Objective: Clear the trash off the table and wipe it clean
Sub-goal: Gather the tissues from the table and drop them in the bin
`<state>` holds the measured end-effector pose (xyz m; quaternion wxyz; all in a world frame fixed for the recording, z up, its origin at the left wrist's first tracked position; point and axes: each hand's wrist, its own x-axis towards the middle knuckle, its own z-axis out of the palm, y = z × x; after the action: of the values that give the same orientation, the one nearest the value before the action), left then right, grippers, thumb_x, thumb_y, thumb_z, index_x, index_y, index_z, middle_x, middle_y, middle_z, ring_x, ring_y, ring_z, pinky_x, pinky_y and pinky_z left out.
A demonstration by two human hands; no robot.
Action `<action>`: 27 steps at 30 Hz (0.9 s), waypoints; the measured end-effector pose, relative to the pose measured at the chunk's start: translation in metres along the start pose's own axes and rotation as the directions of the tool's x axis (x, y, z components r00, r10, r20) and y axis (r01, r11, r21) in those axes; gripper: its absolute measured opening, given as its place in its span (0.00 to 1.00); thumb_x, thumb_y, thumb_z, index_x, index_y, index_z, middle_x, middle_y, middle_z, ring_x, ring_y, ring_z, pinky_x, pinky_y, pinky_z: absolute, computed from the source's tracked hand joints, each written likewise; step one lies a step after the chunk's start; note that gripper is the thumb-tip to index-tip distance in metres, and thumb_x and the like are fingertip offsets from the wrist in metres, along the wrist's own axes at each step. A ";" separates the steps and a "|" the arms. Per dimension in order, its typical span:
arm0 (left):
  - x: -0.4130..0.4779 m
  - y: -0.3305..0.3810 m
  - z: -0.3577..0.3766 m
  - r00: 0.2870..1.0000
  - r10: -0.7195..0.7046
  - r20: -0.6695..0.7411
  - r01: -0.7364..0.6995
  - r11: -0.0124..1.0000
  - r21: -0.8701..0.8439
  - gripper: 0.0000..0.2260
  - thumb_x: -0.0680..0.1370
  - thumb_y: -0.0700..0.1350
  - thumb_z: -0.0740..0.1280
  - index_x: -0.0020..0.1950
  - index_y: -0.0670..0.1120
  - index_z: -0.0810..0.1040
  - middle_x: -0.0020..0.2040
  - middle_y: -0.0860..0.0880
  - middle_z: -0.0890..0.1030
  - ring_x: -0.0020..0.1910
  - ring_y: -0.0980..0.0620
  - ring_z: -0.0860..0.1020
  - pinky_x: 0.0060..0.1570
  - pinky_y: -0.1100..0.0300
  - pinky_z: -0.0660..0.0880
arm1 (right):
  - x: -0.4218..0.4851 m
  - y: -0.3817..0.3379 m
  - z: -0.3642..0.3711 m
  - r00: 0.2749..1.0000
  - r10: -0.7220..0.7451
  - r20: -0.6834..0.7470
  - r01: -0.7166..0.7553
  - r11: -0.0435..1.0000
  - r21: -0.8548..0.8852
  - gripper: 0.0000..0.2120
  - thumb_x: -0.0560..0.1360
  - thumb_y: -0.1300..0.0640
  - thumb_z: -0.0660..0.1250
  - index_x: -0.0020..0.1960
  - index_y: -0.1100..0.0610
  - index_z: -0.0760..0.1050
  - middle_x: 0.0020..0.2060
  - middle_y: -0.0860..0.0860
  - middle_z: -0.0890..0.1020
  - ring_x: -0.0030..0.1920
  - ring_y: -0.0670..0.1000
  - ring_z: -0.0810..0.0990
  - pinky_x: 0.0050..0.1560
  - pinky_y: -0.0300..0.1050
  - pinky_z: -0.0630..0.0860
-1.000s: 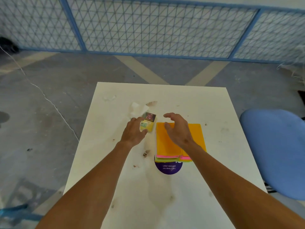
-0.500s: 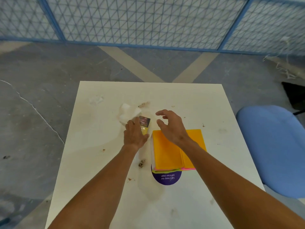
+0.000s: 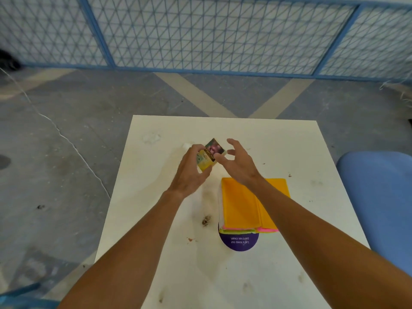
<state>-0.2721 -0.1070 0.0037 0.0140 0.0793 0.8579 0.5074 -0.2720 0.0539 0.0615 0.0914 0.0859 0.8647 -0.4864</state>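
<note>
From the head view, the left hand point(image 3: 189, 172) pinches a small yellow cardboard packet with a dark printed picture panel point(image 3: 208, 156), fingers curled round its left side and thumb under its near end. The packet is tilted and lifted clear of the white square table point(image 3: 289, 148), above its far middle. The right hand point(image 3: 236, 163) hovers just to the right of the packet with its fingers spread and loosely curved, gripping nothing; whether its thumb touches the packet's right edge cannot be told. A bit of white crumpled tissue point(image 3: 186, 145) shows just beyond the left hand's knuckles, mostly hidden. Nearer, under the right forearm, lies a folded stack of cloths with an orange one on top point(image 3: 243, 204), partly covering a round purple printed sticker point(image 3: 238, 241). Brown crumbs point(image 3: 206, 220) and pale smears lie left of the stack. A blue padded chair point(image 3: 379, 197) stands off the right edge. The risk seems to be a fumbled pass: the packet is held by a light pinch at one end, so a nudge from the right hand could twist it loose and drop it back onto the table or off the left edge. The hidden tissue could also be overlooked.
</note>
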 end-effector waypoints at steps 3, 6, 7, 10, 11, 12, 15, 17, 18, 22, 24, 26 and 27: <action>0.000 0.004 -0.010 0.997 0.034 0.075 -0.035 0.999 0.016 0.28 0.75 0.41 0.73 0.69 0.54 0.63 0.65 0.52 0.71 0.62 0.58 0.72 0.59 0.67 0.75 | -0.001 -0.005 0.005 0.999 -0.002 -0.044 0.005 0.998 0.066 0.22 0.77 0.50 0.69 0.69 0.54 0.70 0.60 0.52 0.78 0.59 0.52 0.79 0.53 0.45 0.78; 0.000 -0.005 -0.016 0.992 -0.004 0.123 -0.002 0.998 0.056 0.35 0.74 0.40 0.73 0.75 0.55 0.59 0.73 0.52 0.66 0.69 0.57 0.66 0.65 0.65 0.67 | -0.002 -0.004 0.006 0.986 0.017 -0.167 -0.002 0.996 0.088 0.15 0.77 0.52 0.69 0.62 0.56 0.74 0.54 0.54 0.81 0.51 0.52 0.82 0.41 0.36 0.75; 0.000 -0.011 -0.019 0.993 -0.035 0.113 0.024 0.996 0.091 0.36 0.74 0.40 0.73 0.76 0.54 0.58 0.74 0.52 0.64 0.72 0.55 0.64 0.68 0.61 0.65 | -0.003 -0.003 0.004 0.977 0.035 -0.210 -0.013 0.994 0.105 0.15 0.78 0.53 0.69 0.61 0.57 0.74 0.53 0.54 0.81 0.51 0.52 0.81 0.39 0.34 0.74; 0.001 -0.027 -0.024 0.982 -0.187 -0.009 0.185 0.962 0.200 0.30 0.75 0.40 0.70 0.75 0.49 0.62 0.71 0.46 0.66 0.71 0.47 0.64 0.69 0.55 0.64 | -0.006 0.005 -0.004 0.951 0.078 -0.299 -0.039 0.990 0.135 0.16 0.78 0.54 0.68 0.63 0.56 0.71 0.53 0.55 0.80 0.50 0.50 0.78 0.38 0.33 0.71; 0.001 -0.030 -0.026 0.969 -0.243 -0.053 0.249 0.943 0.223 0.28 0.76 0.40 0.69 0.74 0.48 0.64 0.69 0.45 0.67 0.70 0.46 0.64 0.68 0.53 0.65 | -0.007 0.008 -0.006 0.946 0.092 -0.311 -0.048 0.988 0.146 0.16 0.78 0.55 0.67 0.64 0.56 0.70 0.53 0.55 0.80 0.50 0.49 0.78 0.38 0.34 0.71; 0.002 -0.033 -0.025 0.953 -0.293 -0.078 0.303 0.924 0.234 0.26 0.77 0.40 0.68 0.73 0.48 0.65 0.68 0.44 0.67 0.69 0.45 0.64 0.67 0.52 0.66 | -0.008 0.010 -0.007 0.943 0.104 -0.315 -0.055 0.985 0.162 0.18 0.78 0.56 0.67 0.66 0.56 0.69 0.53 0.55 0.79 0.47 0.49 0.78 0.37 0.34 0.71; 0.007 -0.040 -0.021 0.929 -0.363 -0.074 0.370 0.896 0.245 0.22 0.78 0.44 0.68 0.71 0.49 0.68 0.67 0.43 0.66 0.70 0.44 0.63 0.65 0.51 0.66 | -0.009 0.016 -0.009 0.944 0.108 -0.313 -0.050 0.981 0.188 0.21 0.78 0.59 0.66 0.69 0.55 0.65 0.51 0.53 0.78 0.41 0.41 0.77 0.35 0.30 0.71; 0.014 -0.044 -0.015 0.929 -0.364 -0.072 0.369 0.890 0.267 0.23 0.78 0.47 0.68 0.72 0.48 0.67 0.67 0.43 0.66 0.69 0.44 0.62 0.65 0.51 0.66 | -0.010 0.020 -0.006 0.946 0.091 -0.311 -0.036 0.984 0.176 0.23 0.78 0.59 0.66 0.71 0.53 0.63 0.50 0.51 0.77 0.42 0.41 0.77 0.37 0.30 0.72; 0.017 -0.045 -0.012 0.928 -0.365 -0.078 0.372 0.887 0.274 0.23 0.78 0.48 0.68 0.71 0.48 0.67 0.67 0.43 0.67 0.69 0.44 0.62 0.64 0.51 0.67 | -0.010 0.022 -0.004 0.949 0.077 -0.305 -0.027 0.986 0.166 0.24 0.78 0.59 0.66 0.71 0.53 0.63 0.50 0.51 0.77 0.43 0.42 0.78 0.38 0.30 0.72; 0.032 -0.051 0.001 0.920 -0.383 -0.082 0.387 0.854 0.349 0.21 0.78 0.49 0.68 0.70 0.48 0.68 0.66 0.42 0.67 0.69 0.42 0.63 0.64 0.47 0.68 | -0.011 0.029 0.004 0.966 0.031 -0.258 0.005 0.990 0.139 0.25 0.78 0.57 0.67 0.72 0.51 0.63 0.52 0.50 0.77 0.48 0.46 0.80 0.39 0.28 0.74; 0.035 -0.056 0.006 0.914 -0.402 -0.051 0.382 0.812 0.442 0.19 0.78 0.47 0.68 0.68 0.48 0.69 0.65 0.41 0.68 0.68 0.41 0.64 0.63 0.48 0.68 | -0.012 0.031 0.007 0.972 0.024 -0.232 0.004 0.993 0.122 0.25 0.78 0.58 0.68 0.72 0.51 0.64 0.53 0.50 0.76 0.45 0.44 0.80 0.37 0.26 0.74; 0.034 -0.059 0.008 0.918 -0.394 -0.047 0.363 0.786 0.501 0.16 0.78 0.44 0.67 0.64 0.48 0.70 0.63 0.41 0.69 0.65 0.40 0.65 0.62 0.49 0.66 | -0.012 0.030 0.008 0.977 0.025 -0.213 -0.001 0.994 0.112 0.25 0.78 0.58 0.68 0.72 0.52 0.64 0.53 0.51 0.76 0.42 0.40 0.78 0.35 0.24 0.73; 0.032 -0.060 0.009 0.923 -0.381 -0.056 0.354 0.784 0.510 0.15 0.77 0.42 0.67 0.63 0.47 0.70 0.62 0.40 0.69 0.64 0.39 0.66 0.61 0.49 0.66 | -0.011 0.029 0.008 0.978 0.020 -0.208 0.002 0.994 0.105 0.25 0.78 0.59 0.68 0.72 0.52 0.64 0.53 0.51 0.76 0.42 0.40 0.78 0.35 0.24 0.73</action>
<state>-0.3103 -0.1229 -0.0510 0.1124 -0.0758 0.9594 0.2472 -0.2536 0.0609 0.0361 -0.0023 0.1453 0.8425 -0.5187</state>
